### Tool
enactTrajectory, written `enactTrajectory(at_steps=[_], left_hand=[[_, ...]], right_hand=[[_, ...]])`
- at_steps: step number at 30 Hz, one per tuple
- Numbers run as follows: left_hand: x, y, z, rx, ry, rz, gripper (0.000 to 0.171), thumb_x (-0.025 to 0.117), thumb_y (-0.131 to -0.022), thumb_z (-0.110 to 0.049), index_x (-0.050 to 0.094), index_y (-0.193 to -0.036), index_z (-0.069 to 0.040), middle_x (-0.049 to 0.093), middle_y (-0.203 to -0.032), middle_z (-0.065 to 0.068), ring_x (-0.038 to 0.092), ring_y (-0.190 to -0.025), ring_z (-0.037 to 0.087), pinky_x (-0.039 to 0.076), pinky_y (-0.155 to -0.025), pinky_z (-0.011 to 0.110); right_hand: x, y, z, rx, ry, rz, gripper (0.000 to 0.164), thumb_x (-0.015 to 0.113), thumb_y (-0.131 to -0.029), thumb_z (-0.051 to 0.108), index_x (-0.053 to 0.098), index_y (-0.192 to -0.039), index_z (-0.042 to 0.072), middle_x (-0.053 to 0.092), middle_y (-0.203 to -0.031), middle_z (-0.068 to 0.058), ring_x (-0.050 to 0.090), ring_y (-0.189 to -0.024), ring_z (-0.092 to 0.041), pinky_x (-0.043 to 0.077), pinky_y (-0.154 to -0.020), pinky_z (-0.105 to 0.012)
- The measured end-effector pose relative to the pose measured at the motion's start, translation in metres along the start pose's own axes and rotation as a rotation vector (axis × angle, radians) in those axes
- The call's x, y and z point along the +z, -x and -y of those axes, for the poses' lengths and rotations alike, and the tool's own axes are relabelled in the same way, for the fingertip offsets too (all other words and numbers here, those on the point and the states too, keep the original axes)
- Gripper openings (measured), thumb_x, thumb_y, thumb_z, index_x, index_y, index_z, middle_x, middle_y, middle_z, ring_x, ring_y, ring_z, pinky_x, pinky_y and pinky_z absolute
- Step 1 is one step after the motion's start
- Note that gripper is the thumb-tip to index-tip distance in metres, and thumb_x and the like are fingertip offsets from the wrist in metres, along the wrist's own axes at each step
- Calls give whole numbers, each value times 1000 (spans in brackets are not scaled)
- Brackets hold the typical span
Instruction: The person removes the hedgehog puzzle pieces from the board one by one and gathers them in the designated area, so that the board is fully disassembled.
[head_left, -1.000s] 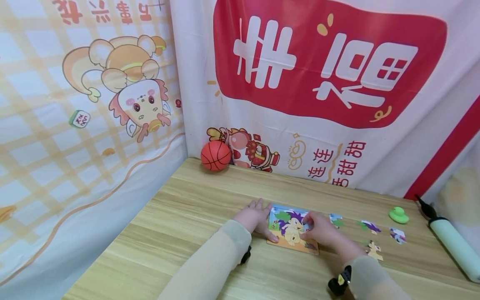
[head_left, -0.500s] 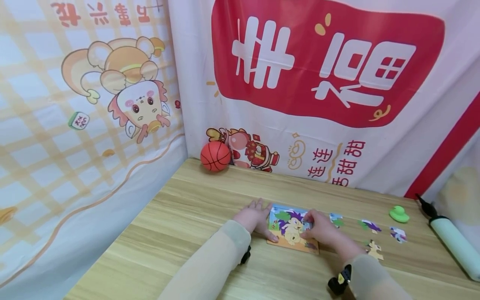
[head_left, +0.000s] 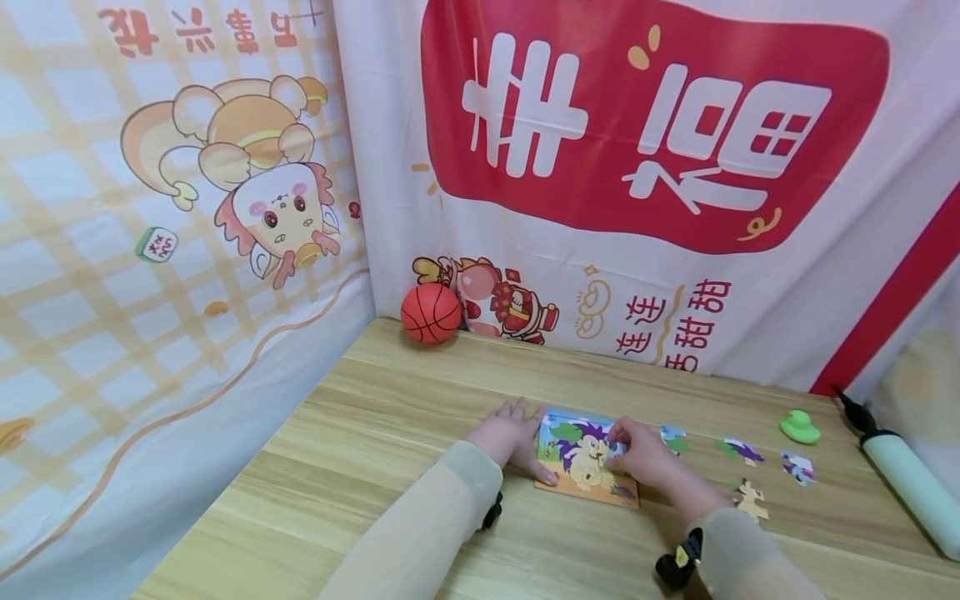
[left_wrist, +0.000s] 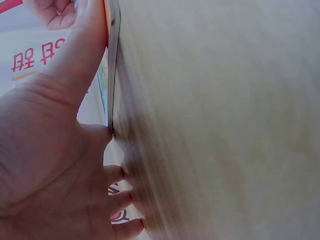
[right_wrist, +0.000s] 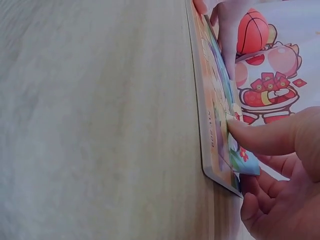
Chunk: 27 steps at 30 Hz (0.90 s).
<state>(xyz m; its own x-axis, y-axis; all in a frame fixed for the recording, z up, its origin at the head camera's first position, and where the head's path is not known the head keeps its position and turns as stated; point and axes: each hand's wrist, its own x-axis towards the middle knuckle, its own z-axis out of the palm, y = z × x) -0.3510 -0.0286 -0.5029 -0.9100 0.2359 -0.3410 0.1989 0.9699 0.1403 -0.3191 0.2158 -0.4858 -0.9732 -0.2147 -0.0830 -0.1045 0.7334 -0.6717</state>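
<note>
A jigsaw puzzle board [head_left: 558, 493] showing a purple-maned cartoon animal lies on the table in the head view. My left hand [head_left: 510, 435] rests at its left edge, fingers spread on the tabletop and thumb on the board's lower left corner. In the left wrist view the thumb [left_wrist: 82, 55] lies along the board's edge. Over the board's right part, my right hand [head_left: 648, 457] pinches a puzzle piece. The right wrist view shows this piece [right_wrist: 250, 164], blue with red flowers, tilted up from the board between thumb and fingers.
Several loose puzzle pieces, among them a purple one [head_left: 742, 452] and a beige one [head_left: 751, 502], lie right of the board. Beyond them are a green rubber duck [head_left: 799, 427] and a pale green hand pump [head_left: 911, 492]. A red toy basketball [head_left: 431, 314] sits at the back left corner.
The pinched piece has shifted and turned slightly in my right hand, and more of its blue face shows. My left hand has stayed in place.
</note>
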Motion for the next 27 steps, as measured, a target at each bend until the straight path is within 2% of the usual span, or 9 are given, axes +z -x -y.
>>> enactTrajectory(at_steps=[7,27], left_hand=[[0,0,0,0,-9,-1,137,66,-50,-89,6,-159,-35,1,-165,5,4,-149,31,14,-118,46],[-3,6,-2,-8,6,4,135,67,-51,-88,6,-159,-35,0,-165,3,2,-149,29,13,-118,45]], right_hand=[[0,1,0,11,-38,-24,15,70,-91,4,59,-101,10,57,-95,-8,52,-85,-25,45,-73,-39],[3,1,3,76,-75,-54,14,69,-92,5,60,-101,10,55,-95,-10,52,-85,-28,44,-71,-37]])
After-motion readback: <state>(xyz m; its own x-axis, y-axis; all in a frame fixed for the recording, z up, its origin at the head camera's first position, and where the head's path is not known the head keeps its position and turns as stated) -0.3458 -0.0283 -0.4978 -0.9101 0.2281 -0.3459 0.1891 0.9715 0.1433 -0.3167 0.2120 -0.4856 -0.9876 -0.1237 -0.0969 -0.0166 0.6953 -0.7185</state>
